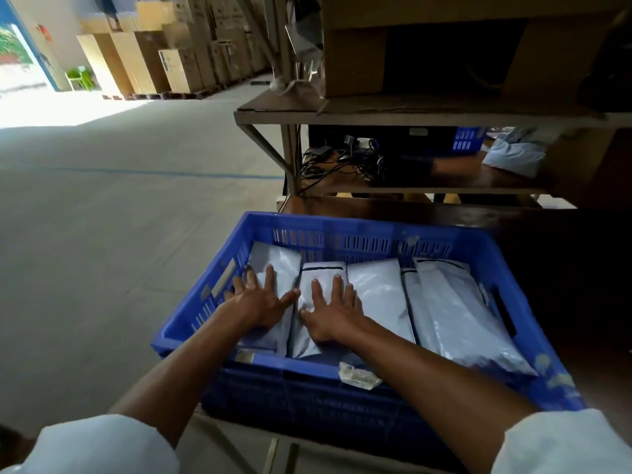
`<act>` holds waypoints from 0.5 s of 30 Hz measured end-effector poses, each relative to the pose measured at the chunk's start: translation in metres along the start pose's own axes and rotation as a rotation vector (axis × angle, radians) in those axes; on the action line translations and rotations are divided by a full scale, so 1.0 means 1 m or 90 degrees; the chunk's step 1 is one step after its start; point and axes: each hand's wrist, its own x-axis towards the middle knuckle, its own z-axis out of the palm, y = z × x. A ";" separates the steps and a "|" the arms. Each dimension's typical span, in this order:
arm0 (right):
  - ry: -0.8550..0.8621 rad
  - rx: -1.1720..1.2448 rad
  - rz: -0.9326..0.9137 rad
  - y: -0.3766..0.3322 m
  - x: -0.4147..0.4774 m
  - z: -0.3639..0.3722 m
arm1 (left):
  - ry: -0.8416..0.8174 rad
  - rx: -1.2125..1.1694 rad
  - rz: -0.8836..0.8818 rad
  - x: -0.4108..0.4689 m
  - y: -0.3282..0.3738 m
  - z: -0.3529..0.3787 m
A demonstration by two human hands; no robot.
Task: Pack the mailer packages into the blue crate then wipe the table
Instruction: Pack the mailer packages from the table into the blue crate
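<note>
Head view: mailers (379,295) packed side by side in crate (342,224). Fingers spread flat, left hand (254,301) and right hand (333,314) press the two leftmost. Risk: uneven pressure could buckle them or ride neighbours up over the rim.

The blue crate (376,224) stands in front of the person, and the grey mailer packages (379,295) lie in it side by side, their long sides touching. The left hand (260,299) lies flat with spread fingers on the leftmost package (273,265), close to the left wall of the crate. The right hand (333,311) lies flat on the second package (323,273), just beside the left hand. A white label (359,374) hangs on the near rim. Behind the crate is a metal shelf (410,116) with black cables (342,159) under it. Far to the left, cardboard boxes (154,59) stand along the wall on the grey floor (102,217).
</note>
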 end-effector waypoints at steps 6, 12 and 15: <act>-0.010 0.029 -0.011 0.001 -0.004 -0.009 | 0.019 -0.008 0.011 0.003 -0.007 0.002; 0.264 0.123 -0.115 0.028 -0.035 -0.065 | 0.190 0.021 0.085 -0.028 0.014 -0.031; 0.446 0.185 -0.183 0.075 -0.065 -0.100 | 0.312 -0.023 0.173 -0.052 0.059 -0.050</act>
